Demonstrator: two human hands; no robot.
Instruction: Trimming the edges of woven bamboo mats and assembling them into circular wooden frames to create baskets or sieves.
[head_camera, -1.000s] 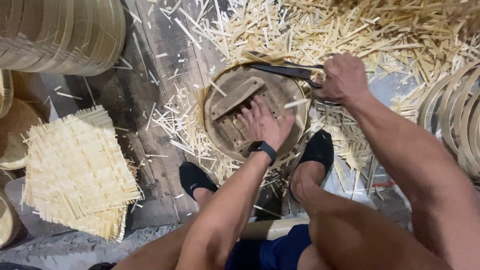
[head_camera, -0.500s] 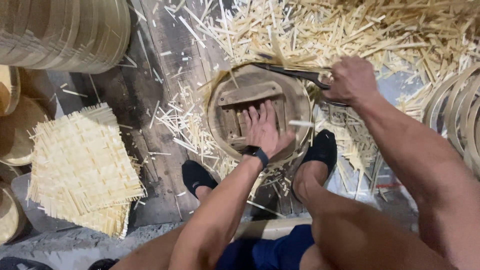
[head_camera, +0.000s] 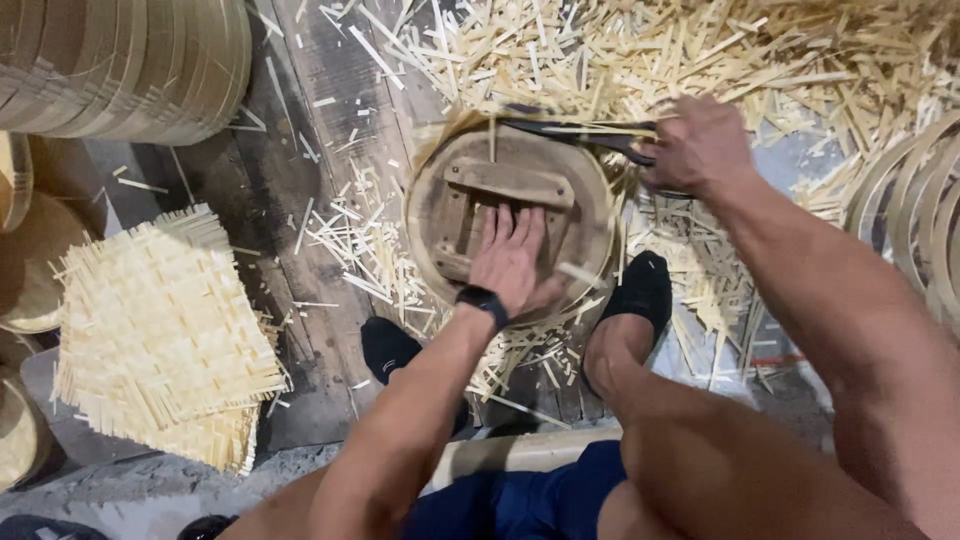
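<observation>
Dark worn plank floor (head_camera: 300, 130), pale bamboo offcuts (head_camera: 700, 50) strewn across, dim light

The right hand (head_camera: 698, 148) hides the dark blade's (head_camera: 570, 128) handle, the left hand (head_camera: 512, 262) covers part of the round wooden form (head_camera: 510, 185), and stacked bamboo rings (head_camera: 120, 60) run off the frame's upper left.

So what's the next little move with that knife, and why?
Probably draw the dark blade further round the round wooden form. The left hand presses flat on the form, the right hand grips the blade at its far rim, and bamboo strips poke past its edge.
</observation>
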